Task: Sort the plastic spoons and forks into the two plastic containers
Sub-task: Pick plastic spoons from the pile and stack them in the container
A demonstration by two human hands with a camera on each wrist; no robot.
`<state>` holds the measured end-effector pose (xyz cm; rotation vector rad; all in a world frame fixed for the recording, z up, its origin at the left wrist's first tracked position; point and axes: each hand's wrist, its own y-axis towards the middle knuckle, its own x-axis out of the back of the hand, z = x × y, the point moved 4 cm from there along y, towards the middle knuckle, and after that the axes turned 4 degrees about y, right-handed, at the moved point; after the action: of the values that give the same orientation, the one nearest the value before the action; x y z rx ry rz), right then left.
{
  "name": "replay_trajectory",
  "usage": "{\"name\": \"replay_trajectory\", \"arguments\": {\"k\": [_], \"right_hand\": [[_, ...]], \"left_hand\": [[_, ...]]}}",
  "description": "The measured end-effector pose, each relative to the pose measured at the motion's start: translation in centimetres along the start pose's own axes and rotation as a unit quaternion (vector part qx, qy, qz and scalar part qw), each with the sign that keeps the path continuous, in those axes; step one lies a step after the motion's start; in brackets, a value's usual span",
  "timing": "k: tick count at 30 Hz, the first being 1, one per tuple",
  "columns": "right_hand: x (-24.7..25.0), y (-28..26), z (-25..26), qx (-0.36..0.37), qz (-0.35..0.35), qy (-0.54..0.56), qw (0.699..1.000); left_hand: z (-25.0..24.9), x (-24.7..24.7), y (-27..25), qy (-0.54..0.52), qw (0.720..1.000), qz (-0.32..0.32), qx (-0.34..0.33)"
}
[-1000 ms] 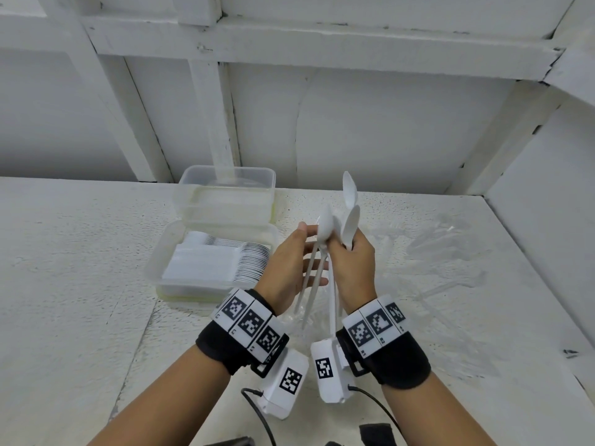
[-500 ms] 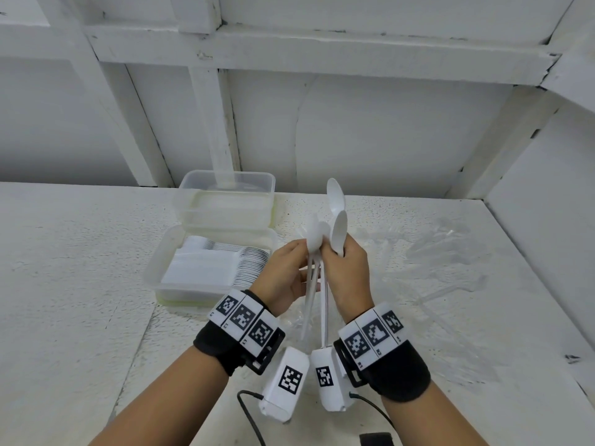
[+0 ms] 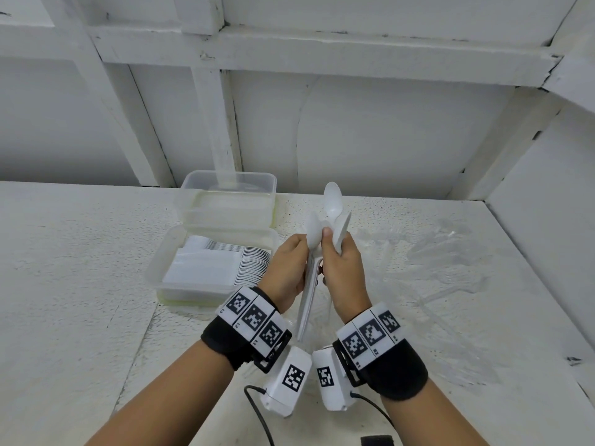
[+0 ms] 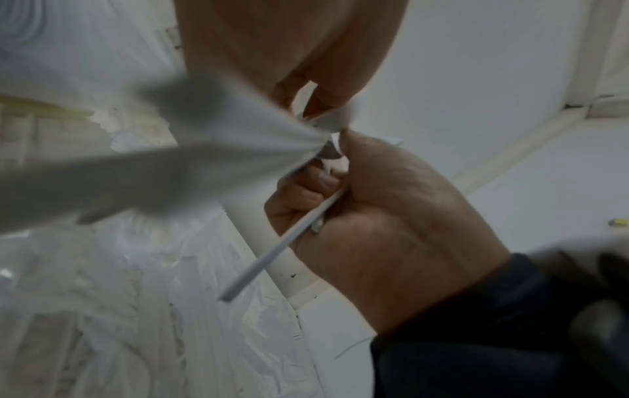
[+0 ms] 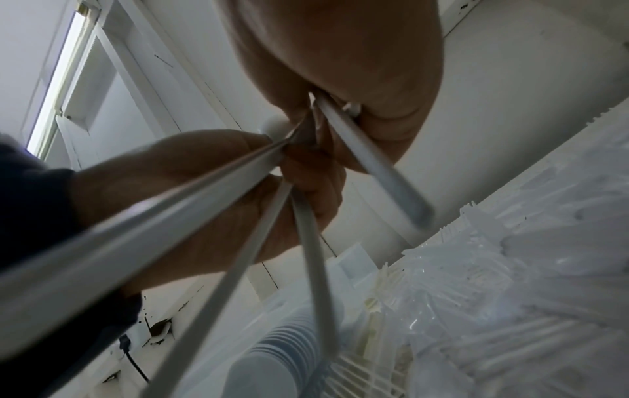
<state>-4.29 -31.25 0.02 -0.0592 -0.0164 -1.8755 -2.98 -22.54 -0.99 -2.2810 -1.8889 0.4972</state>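
The plastic spoons (image 3: 325,233) stand nearly upright at the centre of the head view, bowls up, handles running down between the wrists. Both hands grip the bunch: the left hand (image 3: 286,268) has its fingers curled round the handles, and the right hand (image 3: 343,272) is closed on them with the thumb against a bowl. The near container (image 3: 154,272), already holding stacked spoons, lies left of centre, closer to the left hand, so that hand likely carries them across. The far container (image 3: 225,194) sits behind it on the worktop (image 3: 80,252).

Looks like a bare workshop/utility room: rough white-painted surface (image 3: 80,284), white wall with exposed painted timber framing (image 3: 212,101), window (image 5: 68,75) at one side.
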Motion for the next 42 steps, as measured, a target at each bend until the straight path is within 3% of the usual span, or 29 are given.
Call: {"name": "replay_trajectory", "arguments": {"k": [5,10,14,17,21,27,33,37,42], "right_hand": [[0.4,-0.1,0.9,0.023,0.000,0.034,0.999],[0.5,-0.6,1.4,0.105,0.019,-0.072,0.992],[1.2,0.1,0.8,0.101,-0.011,-0.105,0.989],[1.4,0.2,0.7,0.098,0.013,-0.125,0.987],[1.1,0.3,0.8,0.083,0.058,-0.145,0.984],[1.7,0.0,0.3,0.033,0.042,-0.083,0.995],[0.9,-1.2,-0.3,-0.023,0.143,-0.094,0.985],[0.5,-1.8,-0.1,-0.007,0.175,-0.141,0.974],[1.5,-1.7,0.7,0.013,0.117,-0.123,0.985]], "left_hand": [[0.0,0.5,-0.1,0.047,0.998,-0.051,-0.007],[-0.3,0.4,-0.4,0.114,0.987,-0.085,-0.074],[-0.4,0.4,-0.5,0.035,0.999,-0.027,-0.023],[-0.4,0.3,-0.4,-0.022,0.998,0.052,0.021],[-0.3,0.1,-0.7,-0.069,0.993,0.084,0.051],[-0.6,1.4,-0.3,-0.044,0.998,0.015,0.037],[-0.8,1.7,0.3,-0.101,0.995,-0.008,0.008],[-0.7,1.6,0.0,-0.044,0.997,-0.054,-0.020],[-0.8,3.1,0.0,-0.160,0.981,-0.103,-0.027]]}}
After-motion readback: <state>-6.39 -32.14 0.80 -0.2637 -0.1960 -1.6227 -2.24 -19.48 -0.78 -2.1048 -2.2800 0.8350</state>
